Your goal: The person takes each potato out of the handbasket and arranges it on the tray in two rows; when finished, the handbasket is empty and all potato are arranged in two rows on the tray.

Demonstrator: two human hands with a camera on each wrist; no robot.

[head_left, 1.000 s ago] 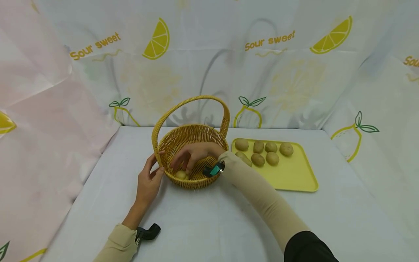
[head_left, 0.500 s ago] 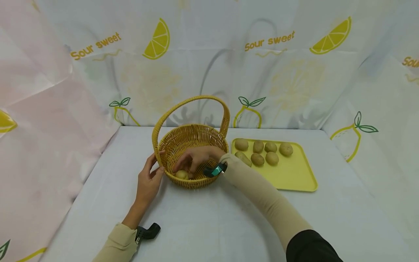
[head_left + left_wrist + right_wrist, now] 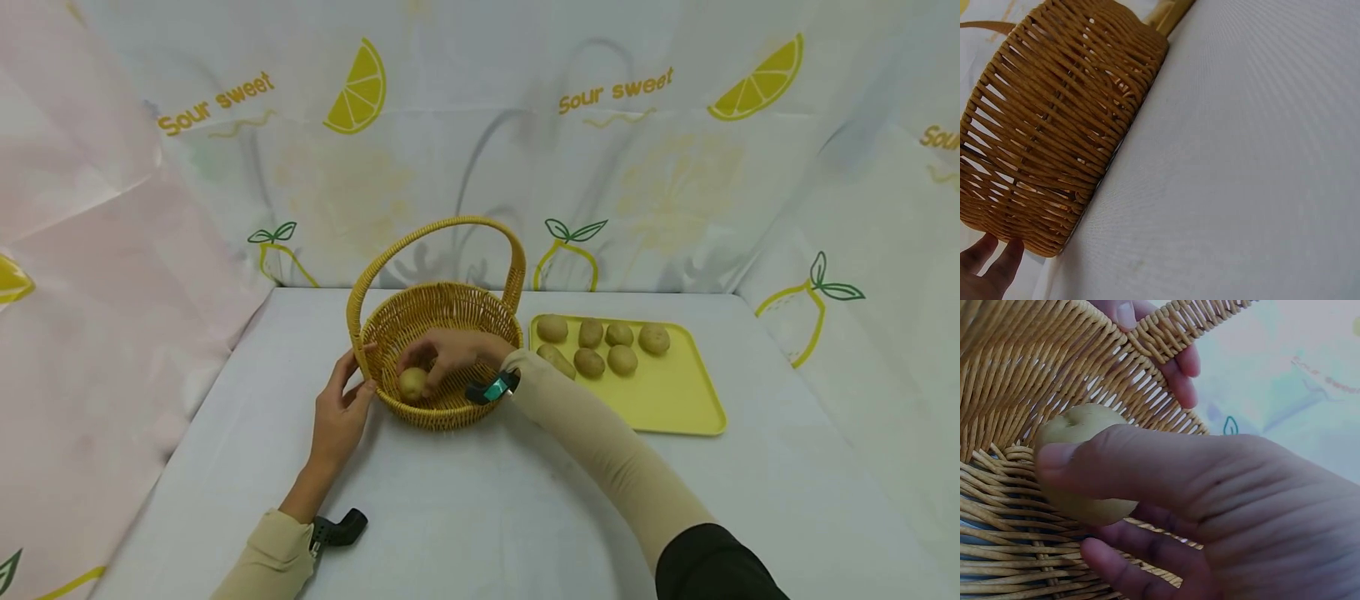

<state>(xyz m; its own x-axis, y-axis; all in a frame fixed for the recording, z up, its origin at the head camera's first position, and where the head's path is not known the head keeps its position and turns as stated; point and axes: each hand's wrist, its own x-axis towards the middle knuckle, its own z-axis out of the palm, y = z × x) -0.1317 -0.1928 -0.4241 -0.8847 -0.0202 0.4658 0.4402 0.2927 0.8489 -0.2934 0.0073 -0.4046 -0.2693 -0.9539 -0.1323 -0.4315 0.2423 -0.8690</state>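
Note:
A round wicker basket point(image 3: 442, 417) with a tall arched handle point(image 3: 450, 225) stands on the white-covered table. My left hand point(image 3: 341, 417) grips its left rim by the foot of the handle, thumb on the near side; the left wrist view shows fingertips point(image 3: 1007, 262) against the woven wall. Inside the basket, my right hand point(image 3: 450, 354) holds a pale potato point(image 3: 412, 384). Seen from the right wrist, the thumb point(image 3: 1085, 464) presses over the potato point(image 3: 1085, 425), with fingers underneath it, above the woven floor. Part of the basket's floor is hidden by the right hand.
Right of the basket lies a yellow tray point(image 3: 667, 408) bearing several potatoes point(image 3: 589, 363) in two rows toward its back. The right forearm crosses its near left corner. A lemon-print cloth point(image 3: 450, 125) hangs behind the table.
The right hand has taken hold of the potato that lay low near the basket's front wall. The potato now sits slightly higher and further back. The left hand has stayed at the rim.

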